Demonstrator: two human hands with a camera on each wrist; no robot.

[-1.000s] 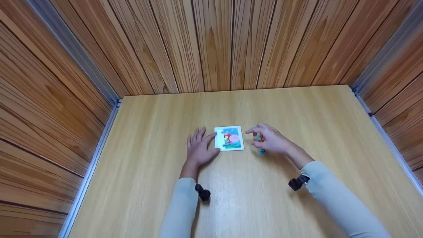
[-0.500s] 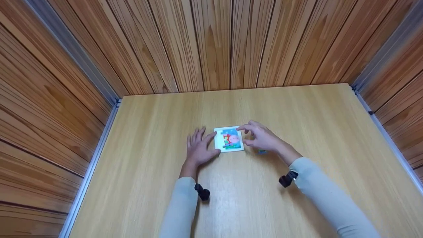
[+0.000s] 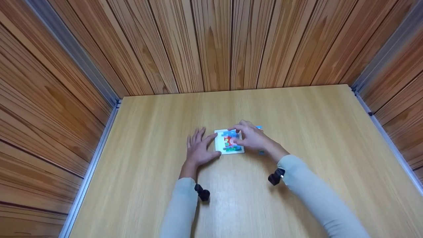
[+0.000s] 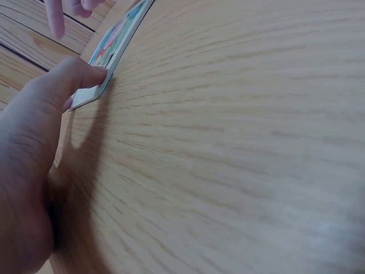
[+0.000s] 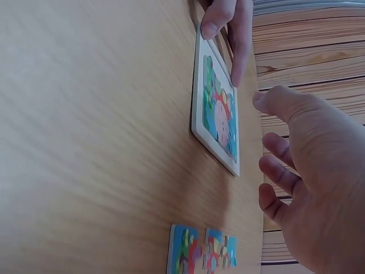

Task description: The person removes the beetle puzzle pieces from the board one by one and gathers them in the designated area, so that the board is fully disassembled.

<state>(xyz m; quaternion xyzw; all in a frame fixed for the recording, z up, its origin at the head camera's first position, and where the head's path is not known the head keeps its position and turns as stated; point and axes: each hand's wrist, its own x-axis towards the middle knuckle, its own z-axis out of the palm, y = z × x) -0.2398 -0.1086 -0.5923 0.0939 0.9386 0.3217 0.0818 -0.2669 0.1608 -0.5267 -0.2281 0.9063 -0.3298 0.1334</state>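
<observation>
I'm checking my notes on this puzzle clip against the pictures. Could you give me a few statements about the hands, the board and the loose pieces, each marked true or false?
1. The left hand touches the puzzle board's edge. True.
2. The right hand lies flat on the table, far from the board. False: it hovers over the board, fingers loosely curled.
3. Loose puzzle pieces lie on the table beside the board. True.
4. The board stands upright against the wall. False: it lies flat on the table.

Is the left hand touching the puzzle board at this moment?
Touching. The left wrist view shows the left hand's thumb tip pressed against the near corner of the puzzle board; the right wrist view also shows its fingertips on the board's far edge.
</observation>
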